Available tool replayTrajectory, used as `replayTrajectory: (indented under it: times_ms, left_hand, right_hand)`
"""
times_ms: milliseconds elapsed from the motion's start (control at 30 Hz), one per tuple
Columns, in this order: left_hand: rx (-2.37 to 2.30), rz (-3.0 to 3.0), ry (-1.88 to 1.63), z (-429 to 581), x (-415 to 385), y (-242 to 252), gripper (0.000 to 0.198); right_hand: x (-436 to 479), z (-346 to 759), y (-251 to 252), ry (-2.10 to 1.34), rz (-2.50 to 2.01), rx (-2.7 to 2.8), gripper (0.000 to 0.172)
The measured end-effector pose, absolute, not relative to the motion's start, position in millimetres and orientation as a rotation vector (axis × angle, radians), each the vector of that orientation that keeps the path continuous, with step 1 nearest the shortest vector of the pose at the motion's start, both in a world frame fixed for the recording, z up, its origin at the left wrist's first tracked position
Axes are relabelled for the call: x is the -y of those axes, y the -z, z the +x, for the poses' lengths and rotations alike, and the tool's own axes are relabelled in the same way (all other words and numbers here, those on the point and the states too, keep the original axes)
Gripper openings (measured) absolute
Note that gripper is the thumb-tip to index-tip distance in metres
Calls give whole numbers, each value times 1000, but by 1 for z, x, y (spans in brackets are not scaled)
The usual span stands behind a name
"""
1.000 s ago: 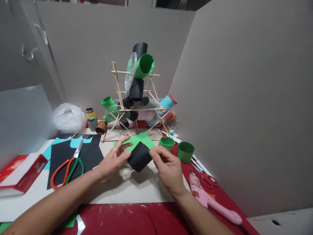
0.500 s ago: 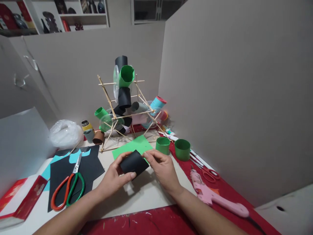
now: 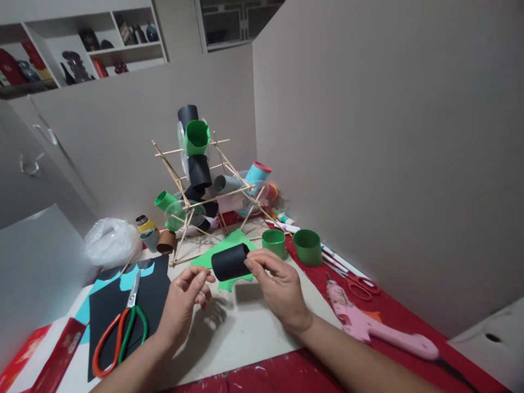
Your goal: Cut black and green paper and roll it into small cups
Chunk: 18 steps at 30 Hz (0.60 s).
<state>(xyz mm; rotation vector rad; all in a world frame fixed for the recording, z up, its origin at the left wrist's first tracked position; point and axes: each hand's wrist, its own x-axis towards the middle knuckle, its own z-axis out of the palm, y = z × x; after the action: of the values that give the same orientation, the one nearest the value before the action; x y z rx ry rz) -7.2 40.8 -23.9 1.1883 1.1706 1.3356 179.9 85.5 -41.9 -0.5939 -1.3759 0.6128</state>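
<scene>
A black paper tube (image 3: 230,262) is held over the board, lying nearly level. My right hand (image 3: 282,289) pinches its right end between thumb and fingers. Just off the tube's left end, my left hand (image 3: 185,300) has thumb and forefinger pinched together; whatever is between them is too small to make out. Beneath the tube lies a green paper sheet (image 3: 236,238), partly covered. Two short green paper tubes, one nearer (image 3: 273,243) and one farther right (image 3: 308,248), stand upright beyond my right hand.
A stick frame (image 3: 216,198) with black and green tubes on clear discs stands behind. Large scissors (image 3: 131,305) lie on black paper (image 3: 102,311) at left. At right are a pink glue gun (image 3: 368,326) and red-handled scissors (image 3: 360,287). A white plastic bag (image 3: 110,240) sits back left.
My left hand has come off the black tube's body and moved left of its end. The tube has turned more level, held by my right hand. The view has shifted right.
</scene>
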Motion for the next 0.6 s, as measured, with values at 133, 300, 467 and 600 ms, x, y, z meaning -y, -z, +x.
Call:
replayTrajectory:
  times_ms: [133, 300, 467, 600]
  left_hand:
    - [-1078, 1084, -1165, -1, -36, 22, 42]
    - [-1110, 1192, -1219, 0, -32, 26, 40]
    - [-1265, 1498, -1190, -2, -31, 28, 40]
    - [-1226, 1457, -1131, -4, -31, 28, 43]
  right_hand:
    - [-82, 177, 45, -579, -495, 1435, 14]
    - [-79, 175, 45, -586, -495, 1465, 8]
    - [-81, 176, 44, -788, -591, 1406, 8]
    - [-80, 176, 43, -833, -585, 1458, 15]
